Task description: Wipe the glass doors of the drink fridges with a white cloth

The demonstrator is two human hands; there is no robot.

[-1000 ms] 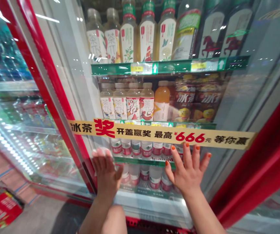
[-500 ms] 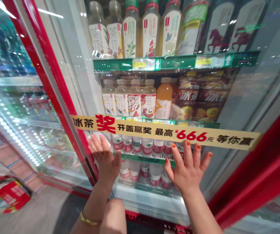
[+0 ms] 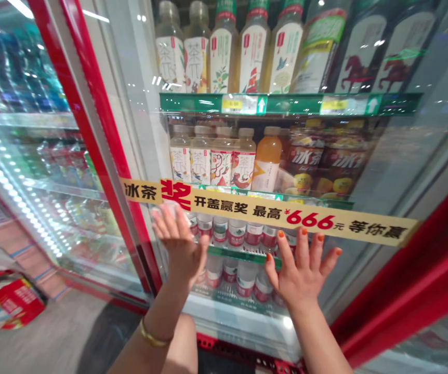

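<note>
My left hand [image 3: 179, 249] presses against the glass door [image 3: 224, 322] with its fingers stretched out flat. Under its fingertips shows a white wipe [image 3: 172, 204], mostly covered by the hand; whether it is paper or cloth I cannot tell. My right hand [image 3: 299, 275] lies spread on the same pane, empty, orange nail polish on its fingers. Just above both hands a yellow sticker strip [image 3: 263, 210] with black and red characters runs across the door. Behind the glass stand shelves of bottled drinks [image 3: 252, 57].
A red door frame [image 3: 414, 280] borders the pane on the right. On the left stands another lit drinks cooler [image 3: 44, 192]. A red printed carton or bag [image 3: 9, 301] rests on the grey floor [image 3: 68, 322], lower left.
My left hand has moved a little up and to the right across the glass with the white wipe. My right hand stays almost in place. The view has shifted slightly.
</note>
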